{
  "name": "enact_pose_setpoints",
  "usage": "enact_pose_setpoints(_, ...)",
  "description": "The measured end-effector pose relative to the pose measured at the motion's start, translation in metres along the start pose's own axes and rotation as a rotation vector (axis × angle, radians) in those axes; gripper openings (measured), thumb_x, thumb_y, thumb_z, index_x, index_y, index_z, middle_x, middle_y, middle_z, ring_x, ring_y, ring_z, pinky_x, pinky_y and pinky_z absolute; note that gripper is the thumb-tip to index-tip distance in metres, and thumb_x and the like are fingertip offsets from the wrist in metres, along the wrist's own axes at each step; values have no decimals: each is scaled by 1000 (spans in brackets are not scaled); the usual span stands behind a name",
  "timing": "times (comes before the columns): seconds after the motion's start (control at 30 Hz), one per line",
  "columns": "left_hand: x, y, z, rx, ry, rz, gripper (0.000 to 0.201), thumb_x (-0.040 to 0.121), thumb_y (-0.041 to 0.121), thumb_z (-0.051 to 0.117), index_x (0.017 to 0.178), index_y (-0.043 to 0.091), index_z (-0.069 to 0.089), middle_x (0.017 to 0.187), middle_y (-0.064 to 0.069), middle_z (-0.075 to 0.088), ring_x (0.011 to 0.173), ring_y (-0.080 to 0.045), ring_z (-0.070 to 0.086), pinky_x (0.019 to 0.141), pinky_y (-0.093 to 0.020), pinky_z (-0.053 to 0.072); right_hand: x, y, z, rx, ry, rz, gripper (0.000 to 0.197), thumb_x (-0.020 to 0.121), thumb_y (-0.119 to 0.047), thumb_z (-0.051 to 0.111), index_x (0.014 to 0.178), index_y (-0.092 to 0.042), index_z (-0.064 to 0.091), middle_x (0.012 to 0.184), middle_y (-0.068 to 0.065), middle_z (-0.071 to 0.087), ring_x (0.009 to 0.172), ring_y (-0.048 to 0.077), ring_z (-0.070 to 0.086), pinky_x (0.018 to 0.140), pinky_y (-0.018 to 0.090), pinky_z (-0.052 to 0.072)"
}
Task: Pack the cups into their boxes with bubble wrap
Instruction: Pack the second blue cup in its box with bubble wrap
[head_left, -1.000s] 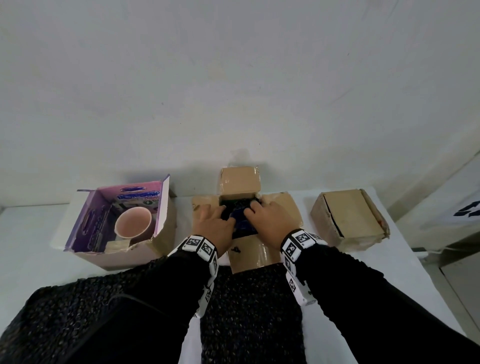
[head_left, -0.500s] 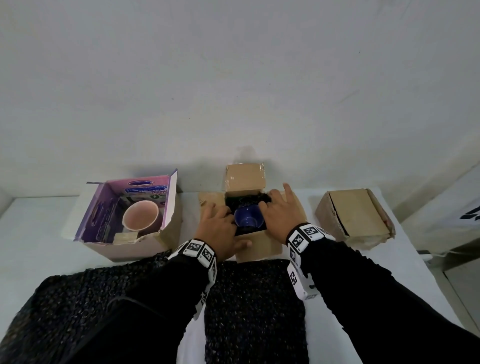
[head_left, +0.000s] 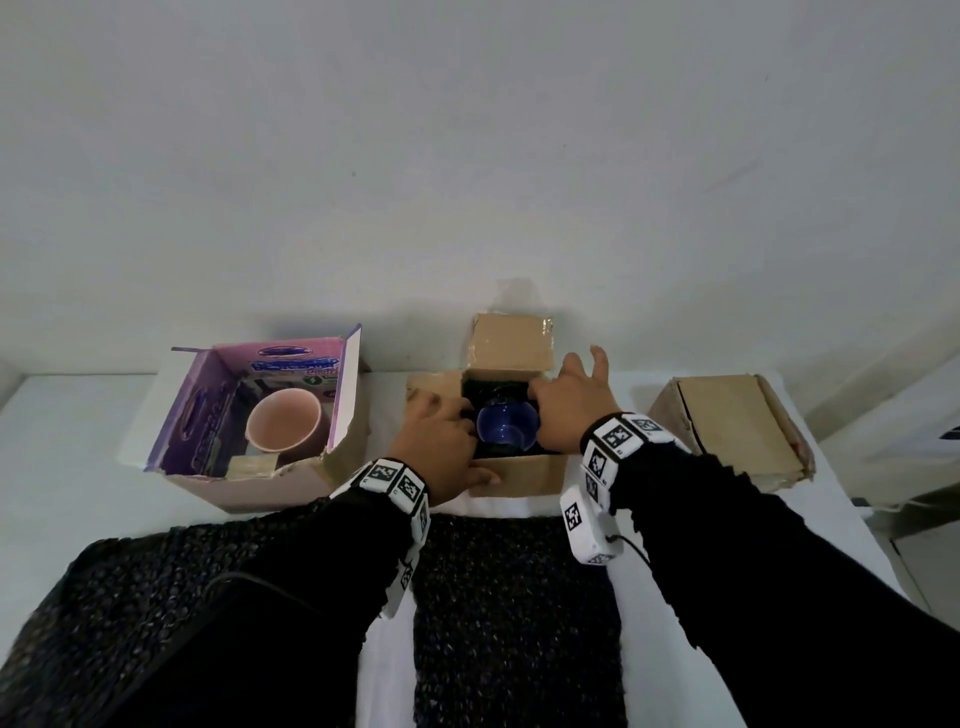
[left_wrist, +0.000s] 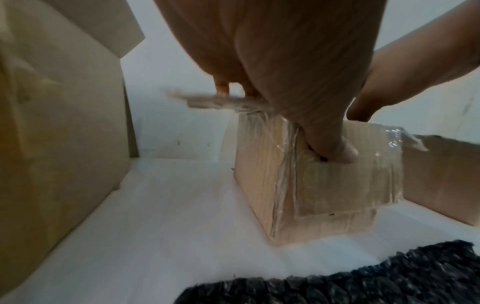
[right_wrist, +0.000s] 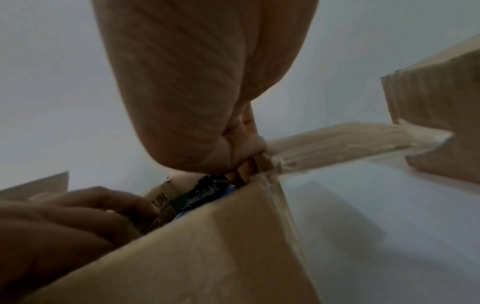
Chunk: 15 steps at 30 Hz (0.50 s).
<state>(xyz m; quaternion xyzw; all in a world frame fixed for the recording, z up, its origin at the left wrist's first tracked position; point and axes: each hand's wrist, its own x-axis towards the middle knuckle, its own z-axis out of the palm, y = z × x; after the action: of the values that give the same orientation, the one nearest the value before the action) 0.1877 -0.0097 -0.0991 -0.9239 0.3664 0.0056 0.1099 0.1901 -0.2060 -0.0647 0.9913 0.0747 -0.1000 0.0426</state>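
Glossy dark-blue ceramic cup (head_left: 506, 432) in open brown cardboard box (head_left: 524, 475) at 12 o'clock: likely fragile, slick; best held by its wrapped sides. Left hand (head_left: 440, 447) gripping box's edge; right hand (head_left: 566, 402) spread, fingers inside box.

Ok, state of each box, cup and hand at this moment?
Middle box: open, flaps out.
Blue cup: upright inside it, dark wrap around.
Purple box: open.
Pink cup: inside it, tilted.
Right box: closed.
Left hand: grips middle box's left edge.
Right hand: on its right edge.

Glossy blue cup (head_left: 506, 428) in matt brown cardboard box (head_left: 524, 473); crinkly black bubble wrap (head_left: 514, 597) on smooth white counter (head_left: 62, 467).
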Motion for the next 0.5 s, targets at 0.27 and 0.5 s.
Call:
enact_pose_setpoints(0.27, -10, -4, 20, -118, 357, 71, 43, 81, 53, 48, 108, 26, 66, 95, 3, 66, 94, -22, 58, 85, -40, 32, 10, -10, 21, 75, 136, -212, 40, 85, -24, 59, 125, -18, 52, 123, 4, 55, 113, 25, 46, 92, 36, 39)
enact_pose_setpoints(0.5, -6, -6, 25, -142, 342, 97, 40, 83, 53, 41, 101, 27, 67, 94, 3, 61, 88, -22, 55, 82, -39, 33, 24, -9, 24, 36, 106, -207, 55, 83, -29, 63, 134, -16, 46, 129, 7, 48, 110, 27, 52, 91, 37, 42)
